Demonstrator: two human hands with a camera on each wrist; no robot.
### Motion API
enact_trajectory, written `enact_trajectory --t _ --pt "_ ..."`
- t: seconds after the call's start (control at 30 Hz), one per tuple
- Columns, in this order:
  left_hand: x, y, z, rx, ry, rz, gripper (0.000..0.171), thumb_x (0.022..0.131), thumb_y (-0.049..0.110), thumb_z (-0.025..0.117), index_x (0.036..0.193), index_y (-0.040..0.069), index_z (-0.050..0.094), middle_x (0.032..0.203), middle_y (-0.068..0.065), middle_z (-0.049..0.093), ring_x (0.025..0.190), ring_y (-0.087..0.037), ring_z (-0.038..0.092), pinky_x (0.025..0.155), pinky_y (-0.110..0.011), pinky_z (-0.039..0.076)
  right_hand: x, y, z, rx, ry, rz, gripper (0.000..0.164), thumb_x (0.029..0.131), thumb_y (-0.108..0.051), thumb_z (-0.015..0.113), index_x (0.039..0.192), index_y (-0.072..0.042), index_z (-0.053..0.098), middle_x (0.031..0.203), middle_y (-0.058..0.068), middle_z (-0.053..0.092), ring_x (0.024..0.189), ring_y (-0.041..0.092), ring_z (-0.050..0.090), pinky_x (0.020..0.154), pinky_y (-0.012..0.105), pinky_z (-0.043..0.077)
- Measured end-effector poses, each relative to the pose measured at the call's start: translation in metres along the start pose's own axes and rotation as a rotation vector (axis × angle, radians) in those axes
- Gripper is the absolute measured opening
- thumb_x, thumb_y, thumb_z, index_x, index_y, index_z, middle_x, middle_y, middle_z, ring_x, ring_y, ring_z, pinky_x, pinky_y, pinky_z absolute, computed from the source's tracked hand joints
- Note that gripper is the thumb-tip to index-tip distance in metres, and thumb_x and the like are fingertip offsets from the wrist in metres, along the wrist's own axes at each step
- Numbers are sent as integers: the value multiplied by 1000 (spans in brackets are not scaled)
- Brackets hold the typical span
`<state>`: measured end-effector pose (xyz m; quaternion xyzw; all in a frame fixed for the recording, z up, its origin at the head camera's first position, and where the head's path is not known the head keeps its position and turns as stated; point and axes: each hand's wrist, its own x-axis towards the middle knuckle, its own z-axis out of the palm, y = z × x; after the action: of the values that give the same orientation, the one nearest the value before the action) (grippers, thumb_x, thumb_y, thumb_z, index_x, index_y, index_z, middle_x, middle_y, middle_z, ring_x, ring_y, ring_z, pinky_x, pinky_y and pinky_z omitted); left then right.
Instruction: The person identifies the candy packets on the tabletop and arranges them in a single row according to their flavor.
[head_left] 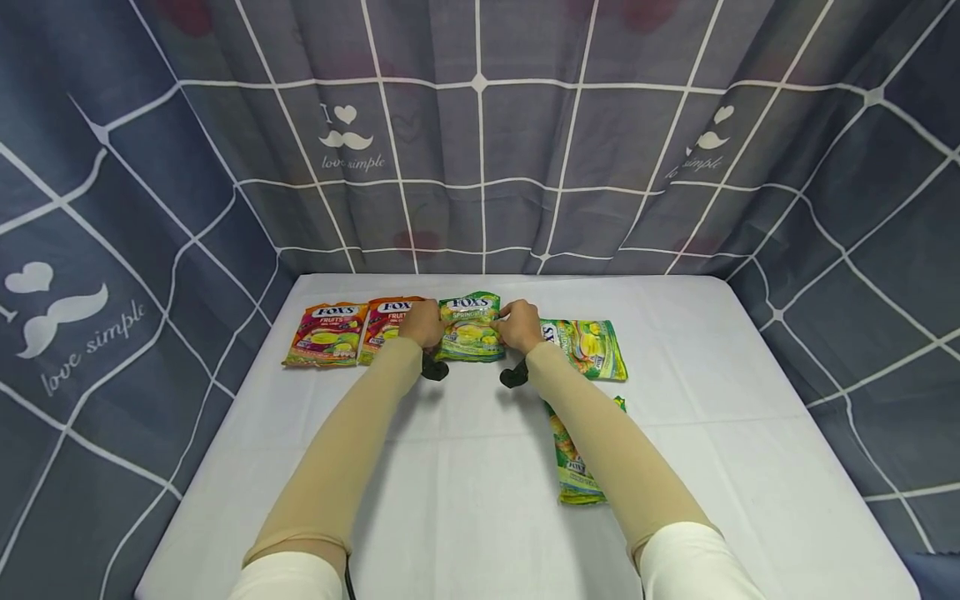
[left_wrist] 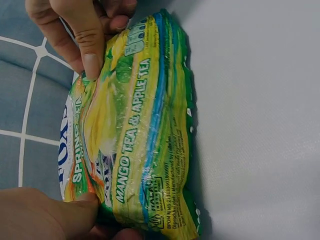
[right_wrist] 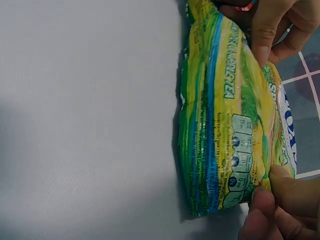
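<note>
A green and yellow candy bag point(head_left: 471, 332) marked FOX'S lies at the back middle of the table, its print facing up. My left hand point(head_left: 423, 323) pinches its left edge, and my right hand point(head_left: 520, 326) pinches the right edge. In the left wrist view the candy bag point(left_wrist: 132, 130) shows "Mango Tea & Apple Tea", with a thumb at each side. The right wrist view has the same candy bag point(right_wrist: 225, 115), the right thumb and fingers gripping its near corner. Left of it, a red candy bag point(head_left: 384, 321) is partly hidden behind my left hand.
Another red candy bag point(head_left: 327, 335) lies at the far left of the row. Right of my right hand is a green candy bag point(head_left: 592, 346), turned sideways. One more green bag point(head_left: 573, 467) lies nearer, partly under my right forearm in view. Grey checked curtains point(head_left: 480, 167) enclose the white table point(head_left: 465, 517).
</note>
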<state>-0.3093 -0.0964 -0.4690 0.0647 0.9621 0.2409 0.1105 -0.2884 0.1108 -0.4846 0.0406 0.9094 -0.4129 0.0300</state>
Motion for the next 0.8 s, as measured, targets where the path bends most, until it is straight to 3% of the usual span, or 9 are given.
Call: enact_trajectory --t 0.17,0.3,0.4,0.5,0.8 --pt "0 2 2 42 19 -23 26 112 17 66 121 -7 66 105 -21 72 84 -30 70 77 -43 60 1 2 2 -9 8 4 38 104 -15 79 133 9 72 80 14 75 55 13 66 80 35 59" --pt "-3 5 3 69 18 -16 29 112 15 65 129 -8 68 117 -23 73 102 -35 71 86 -49 59 2 4 4 -14 28 4 37 104 -16 80 131 9 73 112 24 77 91 28 74 93 40 59" --pt "-7 9 3 72 14 -4 28 111 13 65 130 -8 69 117 -24 74 101 -37 73 84 -50 59 1 6 4 -24 38 -1 37 104 -16 79 130 10 74 129 27 72 117 37 68 106 45 54" --pt "-9 11 4 89 27 6 27 111 12 66 126 -9 70 115 -25 74 99 -37 73 83 -49 60 1 6 5 -30 43 -5 37 105 -16 78 130 11 74 135 28 70 131 41 64 112 48 51" --pt "-6 10 10 118 76 11 21 107 6 68 121 -9 73 110 -25 73 94 -38 74 79 -50 62 -1 5 7 -35 50 7 35 105 -17 78 127 11 75 132 27 72 131 42 64 110 49 52"
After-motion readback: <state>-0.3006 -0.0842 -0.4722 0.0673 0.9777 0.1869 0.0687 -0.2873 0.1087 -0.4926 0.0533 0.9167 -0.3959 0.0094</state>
